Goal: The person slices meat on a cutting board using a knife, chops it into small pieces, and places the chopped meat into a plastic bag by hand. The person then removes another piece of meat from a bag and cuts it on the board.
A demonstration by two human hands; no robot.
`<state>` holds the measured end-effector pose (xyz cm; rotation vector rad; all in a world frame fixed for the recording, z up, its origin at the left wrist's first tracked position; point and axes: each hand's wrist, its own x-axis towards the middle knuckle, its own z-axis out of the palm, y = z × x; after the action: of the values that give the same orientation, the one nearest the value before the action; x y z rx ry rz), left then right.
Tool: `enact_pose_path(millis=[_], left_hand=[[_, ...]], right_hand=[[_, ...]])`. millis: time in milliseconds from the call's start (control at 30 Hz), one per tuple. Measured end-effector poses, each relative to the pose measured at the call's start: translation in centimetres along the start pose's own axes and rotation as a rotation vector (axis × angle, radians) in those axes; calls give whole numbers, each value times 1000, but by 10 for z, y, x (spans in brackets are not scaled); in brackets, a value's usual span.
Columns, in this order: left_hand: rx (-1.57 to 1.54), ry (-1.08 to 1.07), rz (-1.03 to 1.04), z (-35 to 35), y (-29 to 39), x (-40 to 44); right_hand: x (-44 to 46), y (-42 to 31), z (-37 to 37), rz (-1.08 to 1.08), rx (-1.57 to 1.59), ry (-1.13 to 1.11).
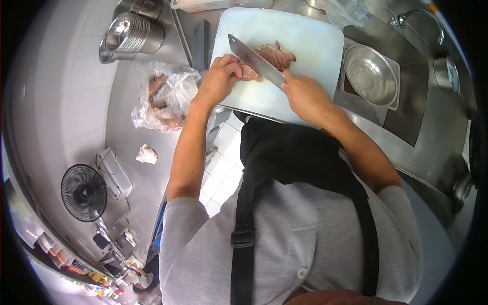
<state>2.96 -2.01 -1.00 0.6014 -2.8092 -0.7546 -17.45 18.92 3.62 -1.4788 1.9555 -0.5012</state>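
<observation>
Left of the cutting board (pixel 315 46), a clear bag (pixel 175 80) with meat inside lies on the bench (pixel 122 112), perhaps to be within easy reach. Over the board's left part, the left hand (pixel 218 80) has its fingers bent and bunched, gripping a meat piece (pixel 248 72), likely to steady it beside the blade. The cleaver (pixel 256 62) slants across the board between that piece and the sliced meat (pixel 278 55), seemingly dividing the two. Above the board's near right part, the right hand (pixel 306 96) has its fingers wrapped around the cleaver's handle, probably for firm control. Right of the board sits a steel bowl (pixel 373 84).
</observation>
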Motion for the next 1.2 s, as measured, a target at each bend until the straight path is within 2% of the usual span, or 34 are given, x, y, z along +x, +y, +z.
enact_pose_path(millis=[267, 867, 967, 1067, 1167, 1200], left_hand=[[19, -61, -21, 0, -1, 1], [-37, -34, 34, 5, -11, -1], [-42, -30, 35, 1, -12, -1], [-44, -32, 28, 1, -14, -2], [-72, 17, 56, 7, -16, -4], [-82, 5, 35, 10, -14, -7]], right_hand=[[-1, -5, -3, 43, 7, -32], [12, 0, 1, 9, -11, -96], [38, 4, 28, 34, 33, -65], [24, 13, 23, -59, -5, -49], [36, 16, 55, -35, -2, 48], [37, 15, 61, -8, -5, 18]])
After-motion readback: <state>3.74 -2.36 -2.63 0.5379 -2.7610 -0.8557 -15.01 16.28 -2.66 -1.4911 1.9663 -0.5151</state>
